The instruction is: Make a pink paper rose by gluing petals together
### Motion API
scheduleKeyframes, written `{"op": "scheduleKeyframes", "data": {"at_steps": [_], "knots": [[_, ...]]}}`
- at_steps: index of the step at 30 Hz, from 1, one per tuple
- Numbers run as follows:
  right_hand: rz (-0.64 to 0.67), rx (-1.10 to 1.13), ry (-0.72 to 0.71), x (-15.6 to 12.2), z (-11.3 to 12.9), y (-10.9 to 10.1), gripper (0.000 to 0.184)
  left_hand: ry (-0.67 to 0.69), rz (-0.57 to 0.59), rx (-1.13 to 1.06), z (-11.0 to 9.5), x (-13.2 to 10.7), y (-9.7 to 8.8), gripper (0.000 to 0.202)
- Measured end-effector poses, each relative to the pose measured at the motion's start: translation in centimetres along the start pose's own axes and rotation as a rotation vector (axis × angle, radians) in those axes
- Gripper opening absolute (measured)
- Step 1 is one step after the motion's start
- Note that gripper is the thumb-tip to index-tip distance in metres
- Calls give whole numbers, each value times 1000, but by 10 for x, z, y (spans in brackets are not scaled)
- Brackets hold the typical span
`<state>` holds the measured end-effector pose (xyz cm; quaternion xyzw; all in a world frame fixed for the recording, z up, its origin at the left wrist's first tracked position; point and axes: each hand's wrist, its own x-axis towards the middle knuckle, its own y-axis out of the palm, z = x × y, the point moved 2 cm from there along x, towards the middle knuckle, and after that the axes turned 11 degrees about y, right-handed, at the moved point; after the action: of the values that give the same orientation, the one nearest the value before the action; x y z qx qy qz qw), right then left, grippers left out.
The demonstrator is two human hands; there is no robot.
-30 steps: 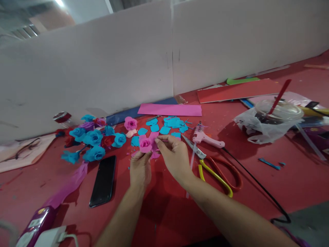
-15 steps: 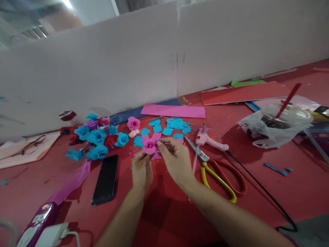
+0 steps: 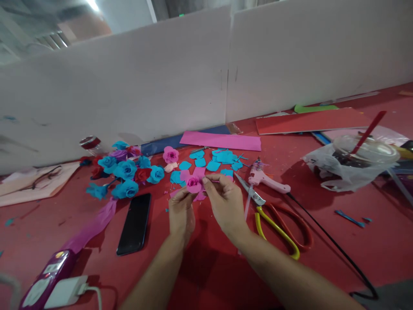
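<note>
Between my two hands is a pink paper flower [image 3: 193, 184], its rolled centre facing up toward me. My left hand [image 3: 181, 211] pinches it from below and the left. The thumb and fingertips of my right hand [image 3: 224, 198] are closed at its right edge, on a petal. Pink petals [image 3: 200, 196] lie on the table just behind and under the flower, partly hidden by it. Past my hands are loose blue paper petals [image 3: 222, 157] and a finished pink flower [image 3: 171, 155].
Scissors [image 3: 274, 219] and a pink glue gun [image 3: 267, 180] with a black cord lie right of my hands. A phone [image 3: 134, 224] and a bunch of paper flowers [image 3: 125, 171] are on the left. A bagged cup [image 3: 351, 163] stands far right; a white partition [image 3: 145, 86] rises behind.
The view has shifted slightly, so everything sits a little further right. Both hands keep their hold on the pink flower; my right fingertips barely move at its edge.
</note>
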<state>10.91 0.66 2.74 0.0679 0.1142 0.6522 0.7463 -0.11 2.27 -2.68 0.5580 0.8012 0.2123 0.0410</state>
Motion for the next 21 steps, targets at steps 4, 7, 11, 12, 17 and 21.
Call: {"op": "scheduleKeyframes", "data": {"at_steps": [4, 7, 11, 12, 17, 21], "knots": [[-4, 1, -1, 0, -1, 0, 11, 0, 9, -5, 1, -1, 0, 15], [-4, 5, 3, 0, -1, 0, 11, -2, 19, -3, 2, 0, -1, 15], [-3, 0, -7, 1, -1, 0, 10, -2, 15, -29, 4, 1, -1, 17], [2, 0, -10, 1, -1, 0, 10, -1, 16, -41, 4, 1, -1, 17], [16, 20, -4, 1, -1, 1, 9, 10, 9, -49, 4, 1, 0, 16], [20, 31, -11, 1, -2, 1, 9, 8, 16, -43, 2, 0, 0, 14]]}}
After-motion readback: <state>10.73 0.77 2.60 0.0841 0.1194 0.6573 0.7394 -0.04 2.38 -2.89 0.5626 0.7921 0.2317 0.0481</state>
